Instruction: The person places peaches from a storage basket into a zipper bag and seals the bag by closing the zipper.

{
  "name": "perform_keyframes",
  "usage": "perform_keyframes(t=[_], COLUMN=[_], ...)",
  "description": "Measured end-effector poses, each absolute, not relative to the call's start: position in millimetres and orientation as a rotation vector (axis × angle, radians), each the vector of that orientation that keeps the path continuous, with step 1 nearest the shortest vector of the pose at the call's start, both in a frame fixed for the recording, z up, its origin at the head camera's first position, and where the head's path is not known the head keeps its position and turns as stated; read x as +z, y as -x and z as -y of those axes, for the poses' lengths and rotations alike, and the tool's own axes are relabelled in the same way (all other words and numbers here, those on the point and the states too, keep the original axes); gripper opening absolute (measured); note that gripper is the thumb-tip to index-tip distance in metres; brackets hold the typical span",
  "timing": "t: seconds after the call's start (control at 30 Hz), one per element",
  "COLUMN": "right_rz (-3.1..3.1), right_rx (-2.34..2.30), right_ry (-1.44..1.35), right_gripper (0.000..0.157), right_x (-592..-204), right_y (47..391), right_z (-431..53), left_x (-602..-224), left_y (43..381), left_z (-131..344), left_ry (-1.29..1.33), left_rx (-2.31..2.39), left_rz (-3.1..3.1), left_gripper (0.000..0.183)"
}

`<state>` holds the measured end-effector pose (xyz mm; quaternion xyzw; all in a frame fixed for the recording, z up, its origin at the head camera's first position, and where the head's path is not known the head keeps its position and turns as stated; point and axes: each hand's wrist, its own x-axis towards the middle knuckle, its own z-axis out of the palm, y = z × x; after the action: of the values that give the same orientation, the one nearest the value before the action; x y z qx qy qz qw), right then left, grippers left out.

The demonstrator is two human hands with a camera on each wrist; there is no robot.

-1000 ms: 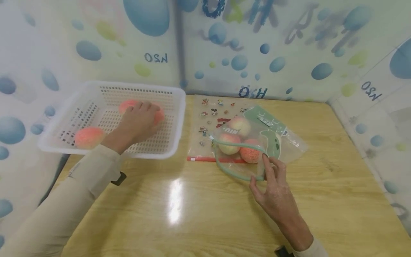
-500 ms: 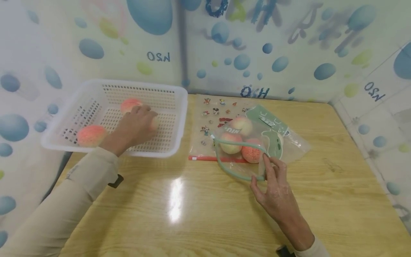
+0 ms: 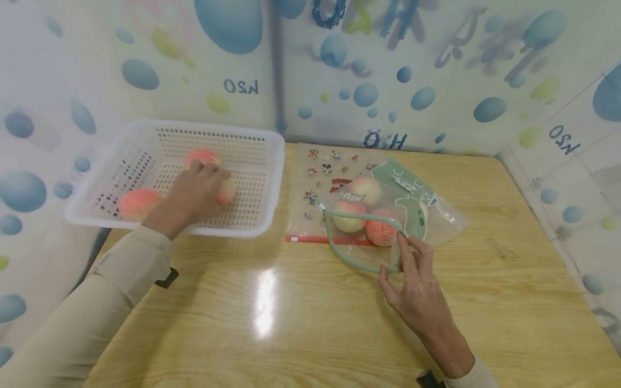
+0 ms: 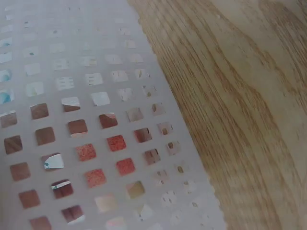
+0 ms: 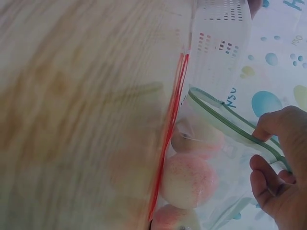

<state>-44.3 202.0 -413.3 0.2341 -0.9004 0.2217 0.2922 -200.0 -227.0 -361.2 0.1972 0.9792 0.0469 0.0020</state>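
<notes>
My left hand (image 3: 196, 191) reaches into a white plastic basket (image 3: 278, 178), its curled fingers gripping a pale pink-and-cream peach (image 3: 227, 192). Two more peaches lie there: one (image 3: 140, 203) near the left end, another (image 3: 202, 156) just behind my fingers. Through the basket's holes the left wrist view shows reddish peach skin (image 4: 116, 143). With thumb and fingers, my right hand (image 3: 419, 291) pinches the green-edged mouth of a clear zip bag (image 3: 359, 262), which gapes open. Inside that bag sit three peaches, the front one (image 3: 380, 233) redder than the others.
Under the zip bag lies a flat clear bag with cartoon prints (image 3: 303, 188) and a red slider strip (image 5: 165, 143). The wooden table (image 3: 315, 328) meets a bubble-patterned wall (image 3: 436, 64) at the back.
The peach under my left hand has turned from its red side to its paler side, and the hand has shifted slightly left. My right hand keeps its hold on the bag's mouth.
</notes>
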Motion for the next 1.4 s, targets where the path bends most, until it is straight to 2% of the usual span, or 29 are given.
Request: perform_keyframes(t=[0.3, 0.4, 0.7, 0.9, 1.07, 1.3, 1.4], right_rz=[2.364, 2.373, 2.372, 2.332, 2.324, 2.304, 2.283], right_rx=[0.61, 0.599, 0.58, 0.606, 0.603, 0.568, 0.578], right_ry=[-0.639, -0.636, -0.627, -0.656, -0.656, -0.645, -0.645], right_gripper=[0.072, 0.068, 0.063, 0.073, 0.066, 0.063, 0.063], right_x=[-413, -413, -416, -416, -416, -419, -422], right_y=[43, 42, 42, 46, 48, 47, 46], right_z=[-201, -201, -203, -203, -203, -203, -203], left_x=[-359, -357, -357, -354, -346, -343, -343], left_y=[198, 198, 188, 180, 167, 156, 152], left_z=[232, 233, 228, 216, 197, 173, 167], left_ry=[-0.547, -0.561, -0.619, -0.678, -0.841, -1.309, -1.421], left_rx=[0.117, 0.147, 0.331, 0.638, 0.766, 0.771, 0.813], left_rz=[-3.024, -3.022, -3.137, -3.193, -3.254, -3.415, -3.425], left_gripper=[0.071, 0.074, 0.06, 0.073, 0.076, 0.072, 0.071])
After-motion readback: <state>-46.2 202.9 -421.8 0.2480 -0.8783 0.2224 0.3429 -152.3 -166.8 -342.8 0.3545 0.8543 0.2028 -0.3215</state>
